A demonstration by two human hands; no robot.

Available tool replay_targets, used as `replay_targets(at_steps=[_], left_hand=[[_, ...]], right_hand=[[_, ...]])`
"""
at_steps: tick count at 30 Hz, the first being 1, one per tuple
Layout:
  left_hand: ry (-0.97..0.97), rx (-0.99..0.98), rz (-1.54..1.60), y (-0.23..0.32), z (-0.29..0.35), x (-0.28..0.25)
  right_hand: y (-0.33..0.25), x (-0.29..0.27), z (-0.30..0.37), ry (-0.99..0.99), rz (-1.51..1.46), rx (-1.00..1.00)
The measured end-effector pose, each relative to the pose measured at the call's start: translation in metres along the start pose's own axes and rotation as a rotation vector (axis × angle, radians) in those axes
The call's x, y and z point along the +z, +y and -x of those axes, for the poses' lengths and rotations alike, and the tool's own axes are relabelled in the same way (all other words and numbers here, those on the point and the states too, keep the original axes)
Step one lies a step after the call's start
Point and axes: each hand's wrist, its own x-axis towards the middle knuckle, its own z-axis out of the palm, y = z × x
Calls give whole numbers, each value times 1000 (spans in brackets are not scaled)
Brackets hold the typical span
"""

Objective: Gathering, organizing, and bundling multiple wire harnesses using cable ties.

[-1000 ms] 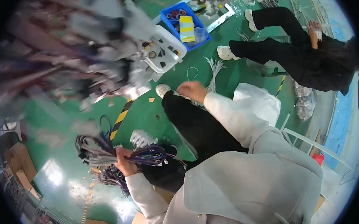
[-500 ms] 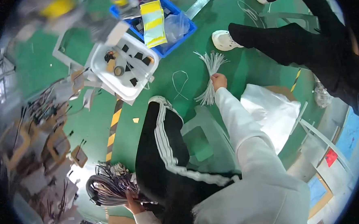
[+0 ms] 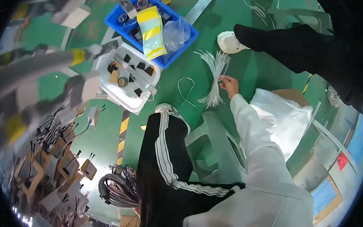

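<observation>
My right hand (image 3: 230, 86) reaches over the green floor, its thumb and fingers pinched at the narrow middle of a bundle of white cable ties (image 3: 216, 66). The ties fan out at both ends. At the lower left, beside my leg, is a thick wire harness (image 3: 117, 190) of grey and dark cables, looped round at one end. My left hand (image 3: 137, 211) is at its lower end; only a sliver shows past my black trouser leg, and its fingers are hidden. A single looped white tie (image 3: 186, 92) lies on the floor left of the bundle.
A white tub (image 3: 127, 95) and a blue crate (image 3: 180, 52) hold small parts and tape. Hanging wired parts (image 3: 67, 164) crowd the left; blurred grey and yellow pieces are above. A stool (image 3: 216, 152), a white bag (image 3: 278, 120) and another person's leg (image 3: 276, 47) are close by.
My right hand has shifted from a grip round the tie bundle to a fingertip pinch at its right side. My left hand has slipped mostly behind my leg. The view has shifted slightly.
</observation>
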Motion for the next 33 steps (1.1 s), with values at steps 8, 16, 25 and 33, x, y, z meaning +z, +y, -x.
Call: replay_targets(at_steps=[8,16,25,33], left_hand=[[-214,34,86,-15,27,-30],[-226,173,402,25,80,-32],[-686,360,291,121,158,-63],[-681,487,187,132,207,-48]], right_hand=[[-65,-71,89,-492,-230,26],[-102,-58,155,-431,599,-457],[-175,64,443,-876,605,-976],[-137,61,575,-1368,213,-443]])
